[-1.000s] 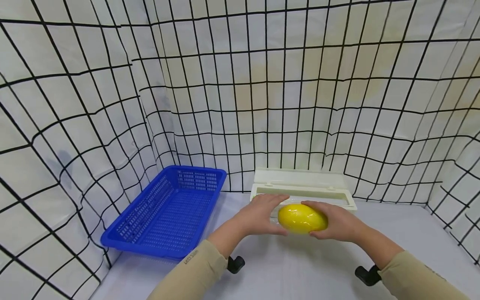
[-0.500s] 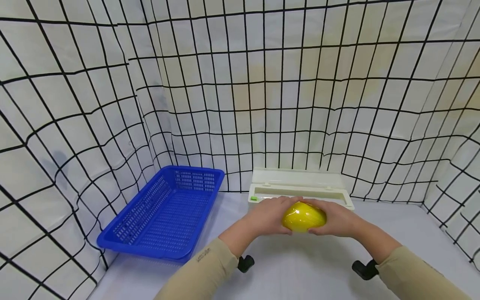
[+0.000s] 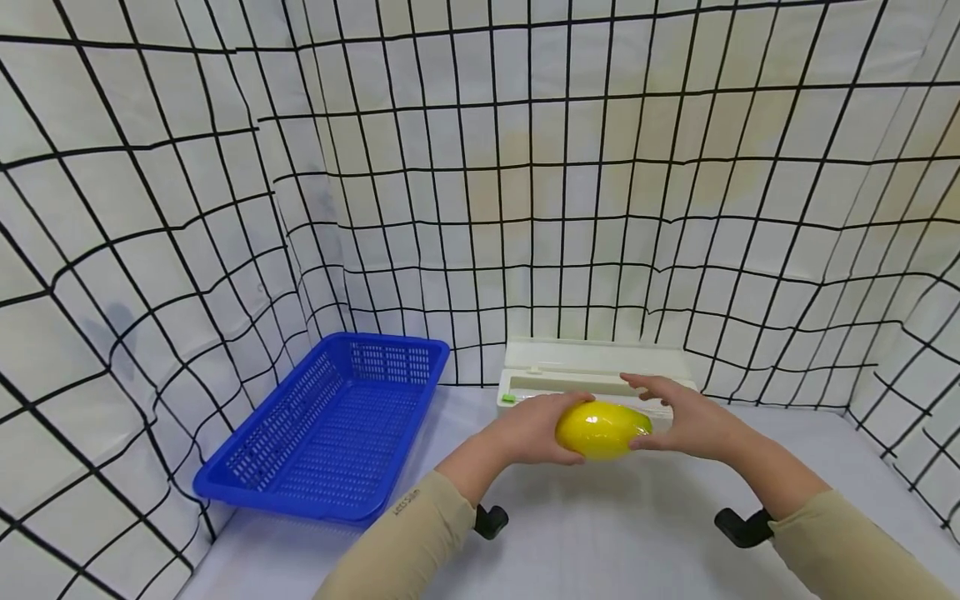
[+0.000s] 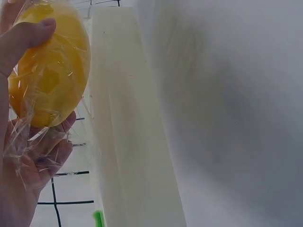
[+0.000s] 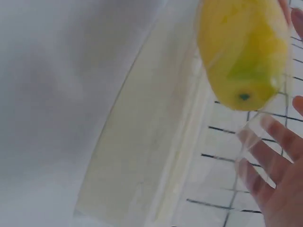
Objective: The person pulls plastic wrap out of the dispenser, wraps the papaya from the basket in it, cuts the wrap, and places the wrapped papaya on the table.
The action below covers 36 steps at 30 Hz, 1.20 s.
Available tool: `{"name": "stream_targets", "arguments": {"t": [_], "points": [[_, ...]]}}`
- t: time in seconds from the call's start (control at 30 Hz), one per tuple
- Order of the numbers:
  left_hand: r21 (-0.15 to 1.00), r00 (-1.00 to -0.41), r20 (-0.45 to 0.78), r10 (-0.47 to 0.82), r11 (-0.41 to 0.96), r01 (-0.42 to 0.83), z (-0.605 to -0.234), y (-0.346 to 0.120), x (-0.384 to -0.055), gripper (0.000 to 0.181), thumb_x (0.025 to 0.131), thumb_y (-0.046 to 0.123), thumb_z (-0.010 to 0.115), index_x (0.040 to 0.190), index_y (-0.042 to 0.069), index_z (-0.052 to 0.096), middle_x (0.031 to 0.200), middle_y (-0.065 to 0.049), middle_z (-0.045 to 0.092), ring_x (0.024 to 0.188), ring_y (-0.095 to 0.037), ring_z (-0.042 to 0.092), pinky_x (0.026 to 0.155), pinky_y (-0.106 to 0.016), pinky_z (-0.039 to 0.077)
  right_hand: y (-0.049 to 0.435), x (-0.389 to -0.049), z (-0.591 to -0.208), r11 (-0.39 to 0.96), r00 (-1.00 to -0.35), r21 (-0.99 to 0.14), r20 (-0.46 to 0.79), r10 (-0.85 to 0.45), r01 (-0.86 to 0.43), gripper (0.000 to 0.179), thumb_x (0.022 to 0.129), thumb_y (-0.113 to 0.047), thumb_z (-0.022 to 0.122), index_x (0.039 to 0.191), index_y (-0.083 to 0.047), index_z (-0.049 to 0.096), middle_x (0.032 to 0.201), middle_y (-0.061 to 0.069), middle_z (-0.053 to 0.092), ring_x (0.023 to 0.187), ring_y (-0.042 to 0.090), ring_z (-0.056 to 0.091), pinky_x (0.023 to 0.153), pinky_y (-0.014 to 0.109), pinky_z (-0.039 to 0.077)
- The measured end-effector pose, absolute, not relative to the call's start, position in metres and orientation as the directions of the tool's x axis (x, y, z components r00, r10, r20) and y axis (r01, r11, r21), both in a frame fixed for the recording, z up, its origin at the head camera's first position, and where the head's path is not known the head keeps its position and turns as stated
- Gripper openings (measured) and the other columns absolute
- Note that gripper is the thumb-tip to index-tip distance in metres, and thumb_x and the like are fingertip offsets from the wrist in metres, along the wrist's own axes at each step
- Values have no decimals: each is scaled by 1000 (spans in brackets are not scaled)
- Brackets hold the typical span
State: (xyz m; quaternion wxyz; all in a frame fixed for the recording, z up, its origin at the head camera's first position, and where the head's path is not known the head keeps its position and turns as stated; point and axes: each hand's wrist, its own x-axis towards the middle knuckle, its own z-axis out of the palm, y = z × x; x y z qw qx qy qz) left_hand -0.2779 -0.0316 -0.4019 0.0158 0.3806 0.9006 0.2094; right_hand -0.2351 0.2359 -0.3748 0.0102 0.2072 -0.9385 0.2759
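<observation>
A yellow mango (image 3: 596, 433), greenish at its right end, is held above the table in front of a white cling film dispenser (image 3: 600, 357). Clear film (image 4: 21, 139) wraps it and hangs in loose creases at one end in the left wrist view. My left hand (image 3: 534, 427) grips the mango's left end, thumb across its front. At the other end is my right hand (image 3: 697, 421), fingers spread away from the fruit and its thumb close to the tip; whether it touches cannot be told. In the right wrist view, clear film lies across several fingertips (image 5: 258, 153).
A blue plastic basket (image 3: 435, 367) stands on the left of the white table (image 3: 600, 550). The dispenser's lid is raised, and a green slider (image 3: 508, 398) sits at its left end. Black grid netting (image 3: 531, 225) over white cloth encloses the back and sides.
Both hands were around the mango half a second ago, pressing its two ends. Since then my right hand has come off to the right and spread its fingers, while my left still holds the fruit.
</observation>
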Motion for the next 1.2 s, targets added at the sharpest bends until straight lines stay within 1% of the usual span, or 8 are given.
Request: {"name": "stream_targets", "arguments": {"t": [0.13, 0.27, 0.5, 0.63, 0.77, 0.97, 1.07, 1.2], "points": [[400, -715, 136, 686, 622, 673, -400, -33, -280, 84, 77, 49, 81, 148, 33, 40, 128, 15, 58, 101, -6, 55, 90, -31, 49, 228, -231, -372, 774, -875, -409, 241, -419, -483, 96, 68, -66, 80, 149, -30, 42, 146, 4, 49, 128, 34, 51, 97, 63, 44], [441, -717, 126, 686, 609, 660, -398, -35, -283, 84, 77, 50, 81, 148, 34, 38, 123, 16, 58, 96, -5, 55, 85, -29, 49, 218, -232, -382, 781, -828, -289, 289, -480, -553, 98, 66, -71, 77, 149, -31, 43, 146, 4, 50, 125, 35, 53, 97, 58, 47], [533, -728, 83, 681, 587, 610, -396, -35, -288, 85, 77, 50, 81, 148, 36, 36, 119, 15, 59, 94, -6, 56, 83, -28, 49, 215, -238, -401, 788, -787, -187, 363, -499, -586, 91, 68, -48, 89, 147, -29, 46, 141, 7, 54, 116, 34, 58, 93, 55, 50], [558, -750, 48, 660, 605, 568, -395, -35, -290, 87, 76, 52, 81, 147, 34, 34, 117, 11, 59, 91, -8, 57, 80, -27, 50, 216, -243, -404, 774, -769, -185, 385, -510, -606, 86, 71, -41, 89, 146, -28, 49, 137, 5, 56, 113, 31, 60, 93, 53, 51], [599, -762, 25, 647, 601, 530, -394, -37, -291, 82, 77, 54, 80, 143, 34, 36, 119, 9, 59, 93, -9, 57, 83, -28, 50, 216, -245, -405, 761, -781, -242, 375, -499, -602, 83, 72, -37, 89, 144, -27, 50, 135, 4, 57, 112, 29, 59, 92, 51, 52], [610, -771, -5, 636, 613, 501, -392, -44, -290, 88, 77, 62, 75, 151, 43, 31, 126, 8, 59, 96, -7, 58, 88, -33, 50, 215, -247, -405, 759, -820, -330, 349, -454, -561, 81, 73, -35, 88, 144, -27, 49, 130, 2, 57, 106, 22, 58, 89, 46, 52], [572, -792, -11, 610, 654, 495, -388, -48, -289, 92, 76, 69, 72, 152, 50, 25, 132, 6, 59, 102, -11, 61, 90, -39, 51, 214, -248, -405, 762, -829, -343, 343, -442, -549, 82, 74, -36, 88, 145, -28, 48, 130, 2, 57, 104, 21, 58, 88, 46, 53], [436, -817, 52, 574, 723, 536, -381, -51, -288, 101, 70, 80, 66, 154, 50, 18, 141, 6, 55, 123, -25, 54, 100, -53, 45, 213, -250, -403, 761, -839, -366, 337, -428, -535, 81, 74, -35, 87, 145, -28, 48, 133, 3, 56, 103, 22, 58, 87, 47, 53]]}}
